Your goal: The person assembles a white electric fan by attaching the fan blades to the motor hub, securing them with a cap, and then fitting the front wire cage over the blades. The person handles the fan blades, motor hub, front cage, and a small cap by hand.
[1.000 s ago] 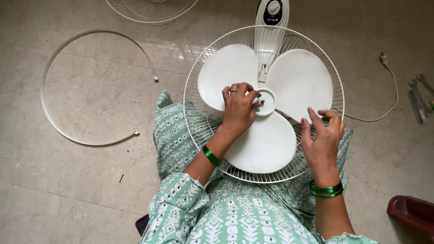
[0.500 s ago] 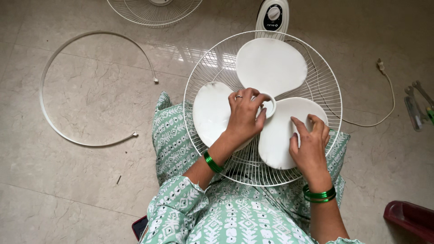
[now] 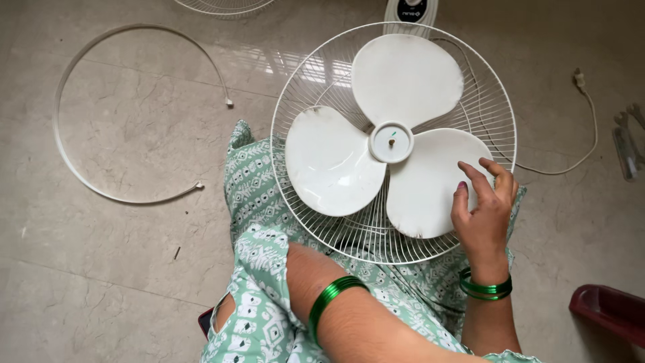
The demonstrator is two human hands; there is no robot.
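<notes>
A white three-blade fan blade point(image 3: 336, 161) sits in a white wire rear guard point(image 3: 302, 81) that rests on my lap. Its round hub point(image 3: 391, 142) is bare, with the spindle tip showing in the middle. My right hand point(image 3: 485, 215) lies with fingers spread on the lower right blade, near the guard's rim, and grips nothing. Only my left forearm point(image 3: 349, 316), with a green bangle, shows at the bottom; the left hand itself is out of frame.
The fan's base with a control knob point(image 3: 411, 10) lies beyond the guard. A white plastic rim ring point(image 3: 67, 154) lies on the floor at left, a second wire guard point(image 3: 222, 5) at the top edge. A power cord point(image 3: 584, 128), metal tools point(image 3: 628, 144) and a maroon object point(image 3: 608, 312) are at right.
The blade turned on its spindle between the two earlier frames. My left hand then left the hub and dropped out of view. My right hand stayed by the lower right blade.
</notes>
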